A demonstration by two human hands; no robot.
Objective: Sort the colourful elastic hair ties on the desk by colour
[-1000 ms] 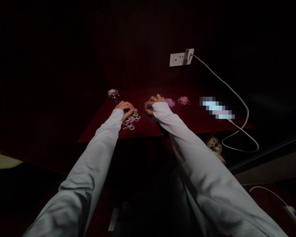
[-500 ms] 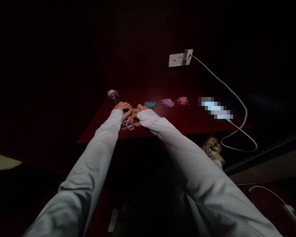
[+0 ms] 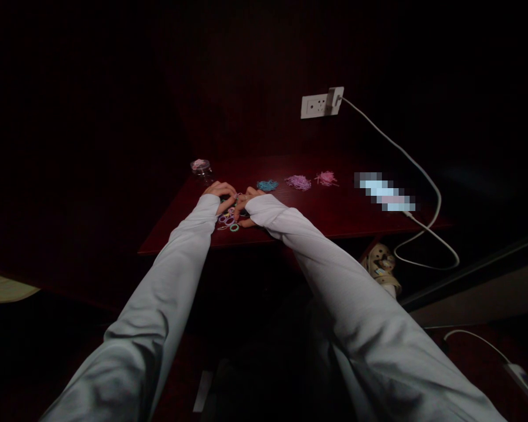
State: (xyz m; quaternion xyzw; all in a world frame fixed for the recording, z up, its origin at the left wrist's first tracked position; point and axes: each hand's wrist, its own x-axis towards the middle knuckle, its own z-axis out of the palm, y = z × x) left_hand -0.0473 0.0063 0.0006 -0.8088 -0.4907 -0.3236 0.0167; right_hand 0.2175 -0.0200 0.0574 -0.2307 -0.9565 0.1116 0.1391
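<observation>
Colourful hair ties, small rings in purple, green and other colours, lie in a loose heap near the table's front edge. Over the heap's left side, my left hand is closed, its fingers curled down; what they hold is too small to make out. My right hand touches the heap's right side, thumb and fingers apart, with nothing visible gripped. Behind it sits a pile of blue elastic bands. Further right are a pile of purple bands and one of pink bands.
A clear jar with something pink on top stands at the table's back left. A blurred-out lit device lies right, its white cable running to a wall socket. A beige clog shows below the dark red table.
The fingers of my right hand have shifted slightly and spread a little over the hair ties. My left hand keeps nearly the same place.
</observation>
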